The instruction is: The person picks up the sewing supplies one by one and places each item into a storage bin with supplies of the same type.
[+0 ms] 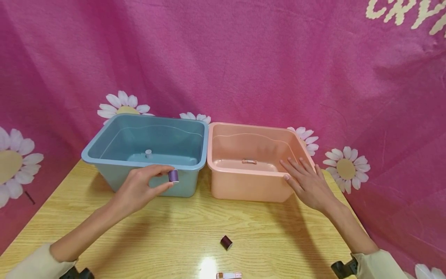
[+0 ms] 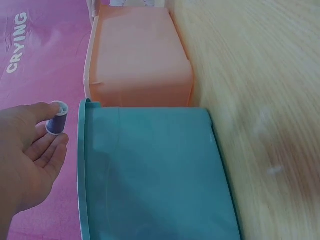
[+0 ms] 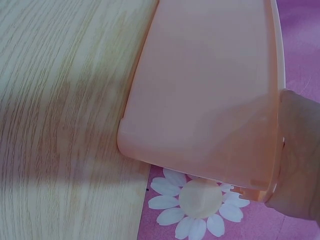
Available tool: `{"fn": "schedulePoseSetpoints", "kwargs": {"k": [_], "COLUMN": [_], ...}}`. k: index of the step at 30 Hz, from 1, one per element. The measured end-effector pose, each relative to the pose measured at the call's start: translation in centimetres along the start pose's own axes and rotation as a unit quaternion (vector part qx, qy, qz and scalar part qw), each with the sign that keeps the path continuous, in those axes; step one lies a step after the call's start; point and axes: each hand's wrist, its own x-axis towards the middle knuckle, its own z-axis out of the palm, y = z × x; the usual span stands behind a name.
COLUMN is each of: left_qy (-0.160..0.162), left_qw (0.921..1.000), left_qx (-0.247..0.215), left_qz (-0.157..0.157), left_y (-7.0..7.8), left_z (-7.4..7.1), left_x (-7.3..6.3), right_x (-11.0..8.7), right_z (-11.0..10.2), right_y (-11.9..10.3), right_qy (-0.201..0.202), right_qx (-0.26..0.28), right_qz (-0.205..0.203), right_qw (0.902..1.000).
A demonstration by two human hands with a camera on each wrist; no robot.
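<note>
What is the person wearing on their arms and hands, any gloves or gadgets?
No gloves: the left hand and right hand are bare. Both arms have pale cream sleeves pushed up the forearm. A dark strap-like device sits by each sleeve cuff; what it is cannot be told.

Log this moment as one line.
left hand: pinches purple spool | right hand: rests on peach bin | beside: blue bin

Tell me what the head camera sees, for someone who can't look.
A left hand pinches a purple thread spool in front of a blue tub. The right hand rests flat on the rim of a peach tub beside it, and a dark spool lies on the wooden table.
</note>
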Motion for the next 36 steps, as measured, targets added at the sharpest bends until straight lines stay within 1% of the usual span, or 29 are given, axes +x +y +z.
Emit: {"fn": "schedulePoseSetpoints", "kwargs": {"k": [6,9,16,22,25,31,36], "left_qy": [-0.003,0.0,0.004,0.011,0.005,-0.007,-0.017], "left_qw": [0.9999,0.9996,0.9979,0.9962,0.9957,0.9957,0.9934], "left_qx": [-0.016,-0.027,-0.054,-0.069,-0.069,-0.044,-0.044], "left_qz": [0.002,-0.003,-0.036,-0.052,-0.062,-0.081,-0.104], "left_y": [-0.2,-0.3,-0.9,-1.5,-1.9,-2.6,-3.2], "left_z": [-0.3,-0.5,-1.1,-1.8,-2.1,-2.5,-2.6], "left_x": [0.6,1.0,1.5,2.3,2.7,3.4,3.8], "right_x": [0.0,0.0,0.0,0.0,0.0,0.0,0.1], "right_z": [0.0,0.0,0.0,0.0,0.0,0.0,0.1], "right_y": [-0.1,0.0,0.0,0.0,0.0,0.1,0.2], "right_qy": [0.004,0.005,0.004,0.007,0.007,0.007,0.007], "right_qx": [0.006,0.008,0.003,0.0,0.0,0.0,0.001], "right_qz": [-0.003,-0.003,-0.004,-0.007,-0.007,-0.007,-0.01], "right_qw": [1.0,1.0,1.0,0.9999,1.0,1.0,0.9999]}}
